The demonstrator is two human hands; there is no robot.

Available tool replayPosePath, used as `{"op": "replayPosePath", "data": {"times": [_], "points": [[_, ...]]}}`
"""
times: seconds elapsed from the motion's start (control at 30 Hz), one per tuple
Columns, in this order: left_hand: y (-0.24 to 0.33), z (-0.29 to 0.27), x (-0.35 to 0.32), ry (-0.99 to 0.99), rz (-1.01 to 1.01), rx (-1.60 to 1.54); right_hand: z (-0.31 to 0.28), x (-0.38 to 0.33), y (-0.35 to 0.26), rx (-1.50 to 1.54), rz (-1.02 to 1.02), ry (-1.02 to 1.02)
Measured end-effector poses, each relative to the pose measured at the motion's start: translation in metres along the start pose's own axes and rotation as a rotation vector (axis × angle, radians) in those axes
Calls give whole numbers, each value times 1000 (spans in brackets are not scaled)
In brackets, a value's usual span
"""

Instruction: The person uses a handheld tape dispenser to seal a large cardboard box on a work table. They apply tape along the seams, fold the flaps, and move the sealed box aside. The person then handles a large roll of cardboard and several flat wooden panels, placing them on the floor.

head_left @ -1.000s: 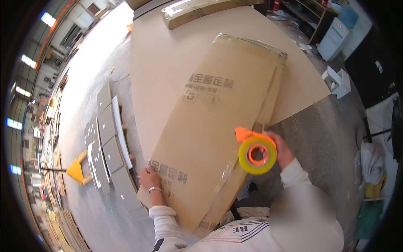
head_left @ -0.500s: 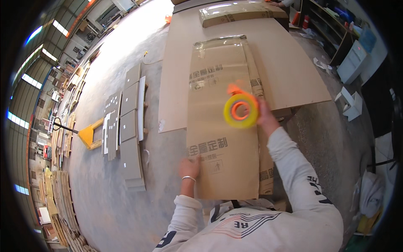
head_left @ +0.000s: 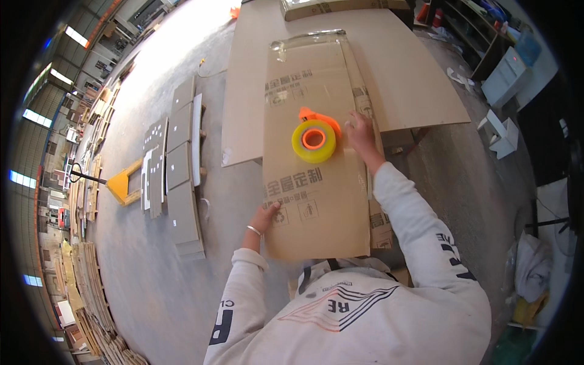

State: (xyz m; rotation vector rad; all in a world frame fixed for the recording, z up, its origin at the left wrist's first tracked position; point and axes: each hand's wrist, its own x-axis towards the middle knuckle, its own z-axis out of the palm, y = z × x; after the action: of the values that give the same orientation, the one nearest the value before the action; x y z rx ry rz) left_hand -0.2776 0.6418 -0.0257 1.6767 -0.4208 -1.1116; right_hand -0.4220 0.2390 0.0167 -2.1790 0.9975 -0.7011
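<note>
A long cardboard package point(head_left: 310, 225) lies lengthwise in front of me, its far end covered with clear tape. At its near left edge, my left hand point(head_left: 266, 218) grips it, thumb on top and the other fingers hidden below. On the package rests an orange tape dispenser point(head_left: 329, 123) with a roll of yellow tape point(head_left: 302, 150). Just right of the dispenser, my right hand point(head_left: 361, 135) hovers over the package's right side, fingers loosely bent and apart, holding nothing that I can see. A second cardboard layer point(head_left: 381, 231) shows along the right side.
A large pale board point(head_left: 420, 91) lies under the package's far part. Another wrapped package point(head_left: 328, 7) sits at its far end. Stacked grey panels point(head_left: 181, 164) and a yellow pallet jack point(head_left: 120, 185) stand left. A white cabinet point(head_left: 506, 79) is at right.
The tape dispenser has gone from my right hand onto the package, and that hand has drawn clear of it. My left hand stays at the left edge. The whole view has shifted a little.
</note>
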Motion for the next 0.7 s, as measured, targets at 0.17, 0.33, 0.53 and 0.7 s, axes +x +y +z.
{"op": "replayPosePath", "data": {"times": [0.17, 0.33, 0.53, 0.7], "points": [[2, 4, -25, -52, -72, -128, -38, -147, 19, -499, -267, -215], [-18, 8, -46, 4, -43, -138, -87, -209, 23, -560, -90, -283], [-34, 5, -54, 283, -119, 76, -84, -231, 15, -524, -76, -177], [-16, 12, -50, 278, -126, 166, -92, -209, -4, -639, -87, -278]]}}
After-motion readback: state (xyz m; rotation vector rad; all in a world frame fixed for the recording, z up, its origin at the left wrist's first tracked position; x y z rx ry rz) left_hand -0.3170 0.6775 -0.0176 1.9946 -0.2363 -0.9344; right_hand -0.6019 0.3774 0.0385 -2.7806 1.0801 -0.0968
